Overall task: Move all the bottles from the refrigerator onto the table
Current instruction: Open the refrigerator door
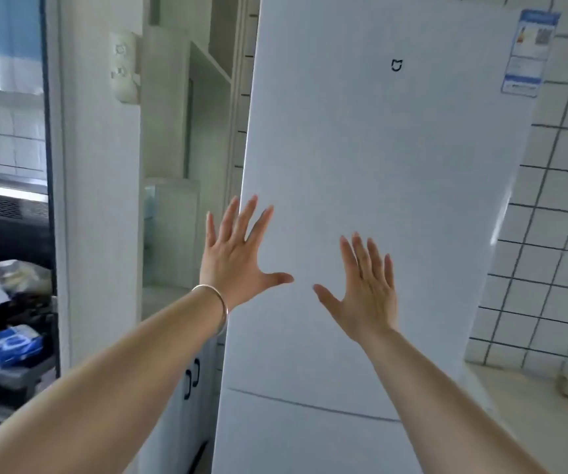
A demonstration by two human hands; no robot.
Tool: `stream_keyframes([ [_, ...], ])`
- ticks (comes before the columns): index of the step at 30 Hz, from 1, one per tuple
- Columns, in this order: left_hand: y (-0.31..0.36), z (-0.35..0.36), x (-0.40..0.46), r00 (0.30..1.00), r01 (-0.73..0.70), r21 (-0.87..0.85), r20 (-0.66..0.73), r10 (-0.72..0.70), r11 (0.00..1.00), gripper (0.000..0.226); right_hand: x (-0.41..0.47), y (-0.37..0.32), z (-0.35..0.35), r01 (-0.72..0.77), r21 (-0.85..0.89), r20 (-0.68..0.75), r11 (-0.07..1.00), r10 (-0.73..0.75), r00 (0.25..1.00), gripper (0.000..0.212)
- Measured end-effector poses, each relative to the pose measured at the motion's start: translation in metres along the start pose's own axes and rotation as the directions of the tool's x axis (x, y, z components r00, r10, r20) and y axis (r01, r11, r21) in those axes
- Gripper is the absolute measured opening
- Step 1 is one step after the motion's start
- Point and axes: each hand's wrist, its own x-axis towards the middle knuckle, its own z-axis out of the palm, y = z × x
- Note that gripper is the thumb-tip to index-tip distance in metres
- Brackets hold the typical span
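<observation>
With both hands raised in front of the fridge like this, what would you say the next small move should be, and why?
Probably bring the left hand to the left edge of the upper refrigerator door and pull it open. The door looks shut, no bottles are in view, and both the left and the right hand are open and empty, with the left hand's fingers already over that edge.

Views: one, head-worn, wide-angle | Facing: forward, about level, onto closed white refrigerator door [378, 200] | Nearness: close, within arm's reach, door filled most of frame | Foreground: left hand [236, 261] and right hand [366, 289] raised, spread | Edges: tiled wall [556, 234] right, cabinets [173, 131] left | Shared coverage: none, single view.
</observation>
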Motion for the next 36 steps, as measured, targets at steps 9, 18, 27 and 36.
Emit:
stream_keyframes([
  [9, -0.102, 0.084, 0.057, 0.966, 0.221, -0.206, 0.179, -0.185, 0.953, 0.114, 0.122, -0.1, 0.069, 0.242, -0.049, -0.131, 0.969, -0.246, 0.96, 0.07],
  [18, -0.121, 0.122, 0.107, 0.903, 0.288, -0.644, 0.429, 0.023, 0.709, 0.022, 0.206, -0.153, 0.1, 0.459, -0.505, -0.066, 0.731, -0.563, 0.824, 0.042],
  [27, -0.118, 0.121, 0.104, 0.862, 0.363, -0.738, 0.497, 0.095, 0.568, 0.032, 0.218, -0.161, 0.103, 0.475, -0.662, 0.118, 0.58, -0.545, 0.83, 0.015],
  [36, -0.116, 0.104, 0.089, 0.887, 0.297, -0.774, 0.44, 0.138, 0.559, 0.021, 0.199, -0.167, 0.086, 0.459, -0.597, -0.052, 0.658, -0.603, 0.796, 0.04],
])
